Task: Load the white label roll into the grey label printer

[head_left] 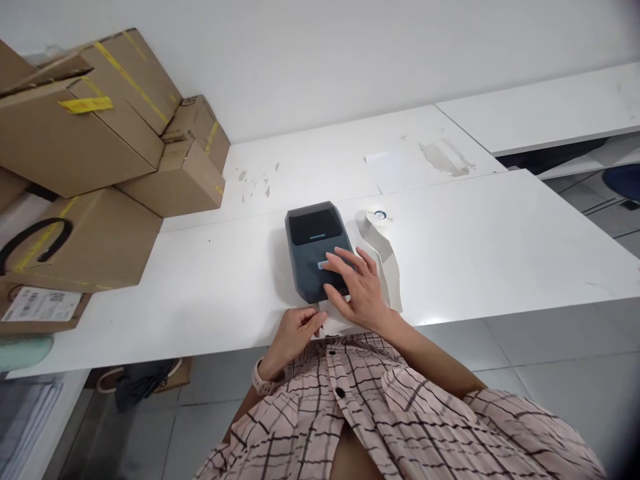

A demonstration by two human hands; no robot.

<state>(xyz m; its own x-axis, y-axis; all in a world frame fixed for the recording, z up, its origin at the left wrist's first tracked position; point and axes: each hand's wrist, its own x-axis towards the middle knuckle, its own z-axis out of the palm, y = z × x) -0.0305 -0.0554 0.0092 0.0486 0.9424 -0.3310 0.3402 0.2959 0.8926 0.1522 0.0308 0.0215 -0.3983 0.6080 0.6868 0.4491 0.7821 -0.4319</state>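
Note:
A dark grey-blue label printer (pixel 313 257) with a black window sits on the white table near its front edge. My right hand (pixel 357 287) rests over the printer's lower right part, fingers spread, one fingertip at the light blue button. At the printer's front, my left hand (pixel 299 328) is closed, thumb and finger pinching a white paper strip (pixel 326 313) that shows at the printer's front edge. Right of the printer stands a label roll (pixel 379 216), with a long loose strip of backing paper (pixel 391 273) curling toward the table's front edge.
Cardboard boxes (pixel 75 140) with yellow tape are stacked on the left of the white table (pixel 475 247). A white sheet of paper (pixel 393 170) lies toward the back. A black bag (pixel 143 383) is under the table at left. Tiled floor lies in front.

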